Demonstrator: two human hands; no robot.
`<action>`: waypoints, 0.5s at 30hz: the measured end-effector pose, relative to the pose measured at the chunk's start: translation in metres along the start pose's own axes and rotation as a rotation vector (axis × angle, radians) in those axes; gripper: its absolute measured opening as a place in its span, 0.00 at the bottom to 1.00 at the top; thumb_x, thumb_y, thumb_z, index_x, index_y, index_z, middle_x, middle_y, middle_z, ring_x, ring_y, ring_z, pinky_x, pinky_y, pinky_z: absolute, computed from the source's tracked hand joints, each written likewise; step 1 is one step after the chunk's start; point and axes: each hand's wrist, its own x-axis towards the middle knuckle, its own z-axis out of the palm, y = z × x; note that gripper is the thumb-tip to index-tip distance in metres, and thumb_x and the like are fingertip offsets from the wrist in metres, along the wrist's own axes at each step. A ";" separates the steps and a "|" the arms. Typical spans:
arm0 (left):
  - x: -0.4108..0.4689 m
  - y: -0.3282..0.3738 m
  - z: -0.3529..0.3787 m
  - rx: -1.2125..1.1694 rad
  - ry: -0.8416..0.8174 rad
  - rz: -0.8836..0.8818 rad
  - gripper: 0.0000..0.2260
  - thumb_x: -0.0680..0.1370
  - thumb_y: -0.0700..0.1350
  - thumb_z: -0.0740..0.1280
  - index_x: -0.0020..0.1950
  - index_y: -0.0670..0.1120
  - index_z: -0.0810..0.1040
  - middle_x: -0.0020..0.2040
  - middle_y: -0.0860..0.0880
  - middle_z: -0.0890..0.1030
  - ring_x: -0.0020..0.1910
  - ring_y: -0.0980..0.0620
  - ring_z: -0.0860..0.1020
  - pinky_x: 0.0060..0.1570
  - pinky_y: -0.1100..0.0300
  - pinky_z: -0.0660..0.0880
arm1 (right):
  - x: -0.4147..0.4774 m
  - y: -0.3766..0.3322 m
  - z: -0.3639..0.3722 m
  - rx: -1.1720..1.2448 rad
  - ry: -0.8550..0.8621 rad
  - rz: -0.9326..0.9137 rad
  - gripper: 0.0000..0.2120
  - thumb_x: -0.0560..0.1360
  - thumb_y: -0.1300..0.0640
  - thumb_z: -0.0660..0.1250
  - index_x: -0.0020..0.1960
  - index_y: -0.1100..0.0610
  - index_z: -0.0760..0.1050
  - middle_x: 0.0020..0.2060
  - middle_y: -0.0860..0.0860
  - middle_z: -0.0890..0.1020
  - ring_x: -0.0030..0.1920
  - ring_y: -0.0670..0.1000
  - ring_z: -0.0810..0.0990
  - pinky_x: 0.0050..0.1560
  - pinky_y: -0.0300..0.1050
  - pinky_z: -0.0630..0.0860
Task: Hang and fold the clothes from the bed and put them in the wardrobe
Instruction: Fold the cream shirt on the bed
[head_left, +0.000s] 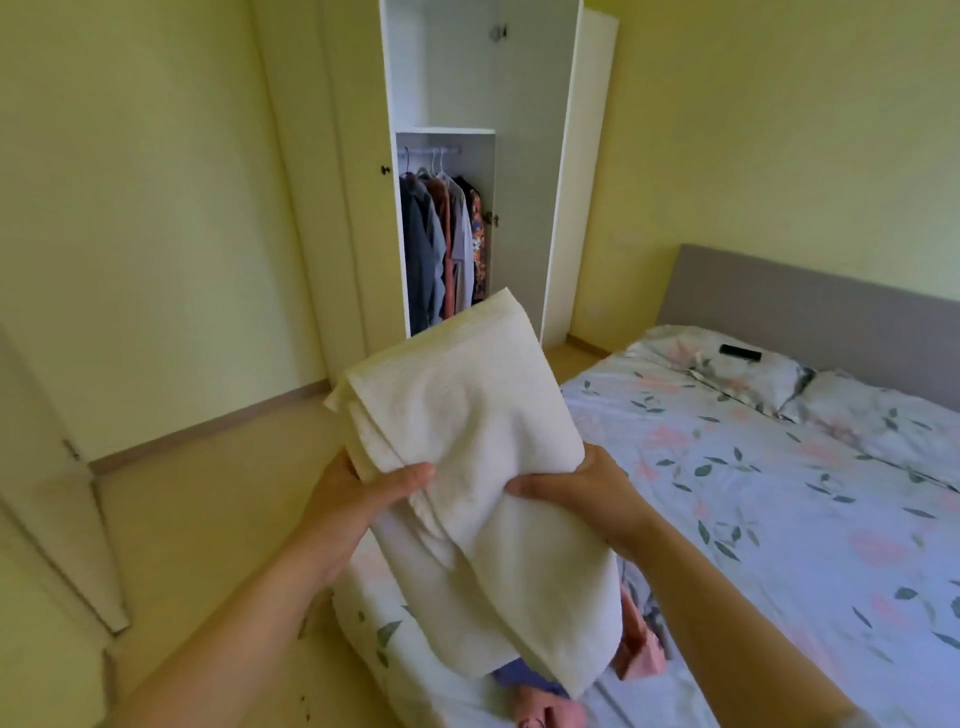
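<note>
**Item:** cream-white folded terry cloth, thick, in several layers.

**Location:** held in the air above the near corner of the floral-sheeted bed, facing the tall white open wardrobe.

**Hold:** gripped near its middle by both hands. The left hand and the right hand are clamped on opposite edges, thumbs on top, fingers hidden beneath. The lower half is left hanging loose.

**Beneath it:** a crumpled pink garment and a blue garment, lying on the bed, not yet folded.

**In the wardrobe:** dark and patterned clothes hung on a rail, with a white shelf above them.

**Handling note (judgement):** the hanging half is best doubled under and the layers squared. The cloth can then be carried flat to a shelf, so that the fold is not lost.
</note>
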 end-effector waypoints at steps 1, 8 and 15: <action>0.003 0.010 -0.013 0.022 0.061 0.018 0.34 0.56 0.58 0.80 0.60 0.51 0.80 0.54 0.50 0.84 0.54 0.50 0.83 0.56 0.49 0.78 | 0.006 -0.011 0.012 0.024 -0.016 -0.014 0.24 0.56 0.46 0.82 0.50 0.46 0.81 0.43 0.43 0.86 0.42 0.45 0.85 0.37 0.37 0.80; 0.058 0.047 -0.089 -0.004 0.338 0.112 0.29 0.55 0.60 0.78 0.54 0.51 0.82 0.49 0.51 0.86 0.48 0.51 0.84 0.51 0.51 0.78 | 0.077 -0.068 0.086 0.093 -0.113 -0.156 0.27 0.62 0.47 0.80 0.60 0.49 0.78 0.51 0.47 0.85 0.51 0.49 0.85 0.50 0.46 0.81; 0.131 0.053 -0.138 0.032 0.408 0.159 0.17 0.56 0.59 0.77 0.44 0.62 0.84 0.45 0.54 0.86 0.44 0.55 0.85 0.40 0.58 0.77 | 0.174 -0.089 0.117 0.128 -0.166 -0.228 0.29 0.62 0.37 0.77 0.61 0.43 0.76 0.52 0.43 0.84 0.51 0.46 0.84 0.51 0.46 0.82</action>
